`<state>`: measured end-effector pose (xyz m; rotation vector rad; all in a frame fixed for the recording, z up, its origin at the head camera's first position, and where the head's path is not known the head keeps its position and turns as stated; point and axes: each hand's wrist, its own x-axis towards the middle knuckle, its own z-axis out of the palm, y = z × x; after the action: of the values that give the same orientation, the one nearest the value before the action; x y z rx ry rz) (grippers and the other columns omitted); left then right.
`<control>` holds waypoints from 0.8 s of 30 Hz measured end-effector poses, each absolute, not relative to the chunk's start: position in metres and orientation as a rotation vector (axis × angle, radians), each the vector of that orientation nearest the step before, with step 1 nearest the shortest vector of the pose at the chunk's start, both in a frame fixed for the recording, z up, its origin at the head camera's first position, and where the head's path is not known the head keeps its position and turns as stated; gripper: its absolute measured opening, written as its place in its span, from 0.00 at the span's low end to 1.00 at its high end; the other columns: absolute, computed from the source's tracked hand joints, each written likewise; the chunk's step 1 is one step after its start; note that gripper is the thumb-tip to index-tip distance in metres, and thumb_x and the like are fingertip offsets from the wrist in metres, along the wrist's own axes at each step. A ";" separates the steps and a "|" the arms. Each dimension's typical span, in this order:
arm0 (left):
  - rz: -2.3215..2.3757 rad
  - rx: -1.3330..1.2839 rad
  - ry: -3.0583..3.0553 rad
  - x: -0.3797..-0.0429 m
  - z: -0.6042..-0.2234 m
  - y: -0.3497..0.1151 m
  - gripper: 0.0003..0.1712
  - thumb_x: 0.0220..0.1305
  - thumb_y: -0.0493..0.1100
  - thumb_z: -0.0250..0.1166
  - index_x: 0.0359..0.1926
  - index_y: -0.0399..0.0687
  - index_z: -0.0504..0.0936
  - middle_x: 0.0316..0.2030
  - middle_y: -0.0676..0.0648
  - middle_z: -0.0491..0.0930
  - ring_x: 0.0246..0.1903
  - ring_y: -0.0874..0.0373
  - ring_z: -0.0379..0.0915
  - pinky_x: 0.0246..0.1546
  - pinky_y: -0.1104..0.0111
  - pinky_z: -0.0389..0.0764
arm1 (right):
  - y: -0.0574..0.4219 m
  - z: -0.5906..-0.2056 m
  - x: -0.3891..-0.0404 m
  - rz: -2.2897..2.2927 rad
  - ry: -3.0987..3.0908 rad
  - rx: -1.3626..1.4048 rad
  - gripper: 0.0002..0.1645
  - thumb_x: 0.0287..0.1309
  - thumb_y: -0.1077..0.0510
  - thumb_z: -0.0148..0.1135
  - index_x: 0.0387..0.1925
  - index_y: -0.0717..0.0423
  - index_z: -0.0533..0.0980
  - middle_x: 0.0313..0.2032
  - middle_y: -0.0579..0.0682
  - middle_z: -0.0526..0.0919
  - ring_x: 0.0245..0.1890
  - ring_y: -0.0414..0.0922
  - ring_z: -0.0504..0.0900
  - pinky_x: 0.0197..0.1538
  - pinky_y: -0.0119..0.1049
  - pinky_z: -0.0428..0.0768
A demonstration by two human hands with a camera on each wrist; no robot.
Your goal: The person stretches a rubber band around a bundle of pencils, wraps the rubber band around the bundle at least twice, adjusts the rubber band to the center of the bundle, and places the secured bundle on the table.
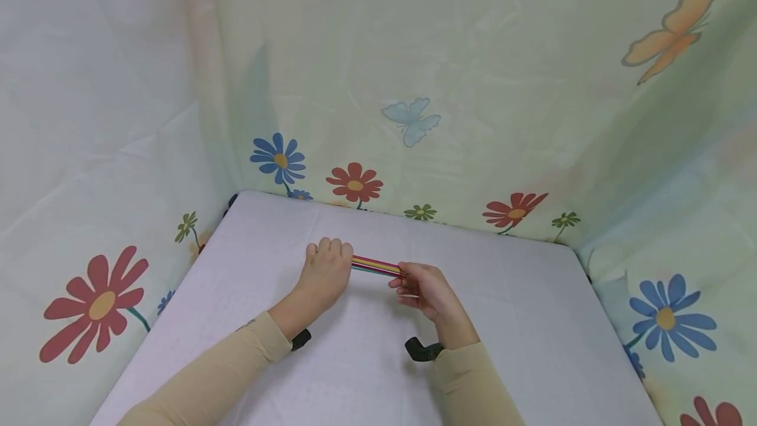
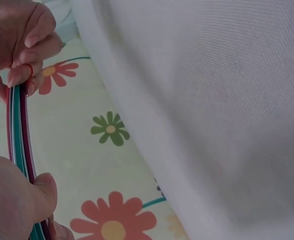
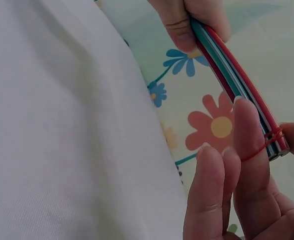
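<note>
Flower-printed fabric [image 1: 520,84] stands behind and beside a white-covered table [image 1: 532,321]. Both forearms, in beige sleeves [image 1: 221,367], reach forward; a bundle of slender coloured sticks [image 1: 376,265] spans the gap between the hands, above the table. Left hand [image 1: 324,269]: curled round one end, hiding it. Right hand [image 1: 428,291]: thumb and finger pinch the other, a red band [image 3: 256,150] running across a finger to the sticks

Smooth sticks [image 3: 229,70], faintly glossy from where I stand, rubbery-looking loop [image 3: 274,134], matt woven tablecloth [image 1: 520,334], 2 matt cloth sleeves [image 1: 213,367], creased fabric curtain [image 1: 485,58]
</note>
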<state>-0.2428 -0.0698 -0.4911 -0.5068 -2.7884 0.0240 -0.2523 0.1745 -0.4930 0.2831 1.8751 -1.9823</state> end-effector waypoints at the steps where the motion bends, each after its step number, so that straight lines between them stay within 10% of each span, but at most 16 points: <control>1: 0.025 -0.506 -2.789 -0.243 -0.491 -0.070 0.09 0.77 0.44 0.63 0.44 0.44 0.74 0.35 0.46 0.72 0.38 0.51 0.64 0.37 0.59 0.62 | 0.174 -0.493 -0.252 -1.987 1.888 0.292 0.22 0.76 0.50 0.61 0.56 0.65 0.78 0.28 0.49 0.91 0.24 0.39 0.82 0.32 0.33 0.86; 13: 0.072 -0.481 -2.746 -0.240 -0.494 -0.068 0.09 0.76 0.43 0.64 0.40 0.45 0.74 0.33 0.46 0.73 0.36 0.51 0.66 0.36 0.59 0.63 | 0.170 -0.503 -0.247 -2.049 2.113 0.436 0.12 0.70 0.54 0.72 0.36 0.59 0.83 0.35 0.46 0.81 0.39 0.45 0.78 0.43 0.39 0.85; 24: 0.070 -0.456 -2.770 -0.237 -0.494 -0.068 0.11 0.76 0.44 0.65 0.39 0.45 0.72 0.32 0.46 0.72 0.35 0.51 0.65 0.35 0.60 0.62 | 0.172 -0.504 -0.238 -1.946 2.626 0.025 0.18 0.60 0.59 0.80 0.52 0.52 0.87 0.60 0.51 0.86 0.72 0.48 0.73 0.77 0.58 0.65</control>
<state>-0.2370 -0.0675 -0.4940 -0.4557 -2.7704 0.0698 -0.2377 0.1725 -0.5038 0.0250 2.6263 -1.9459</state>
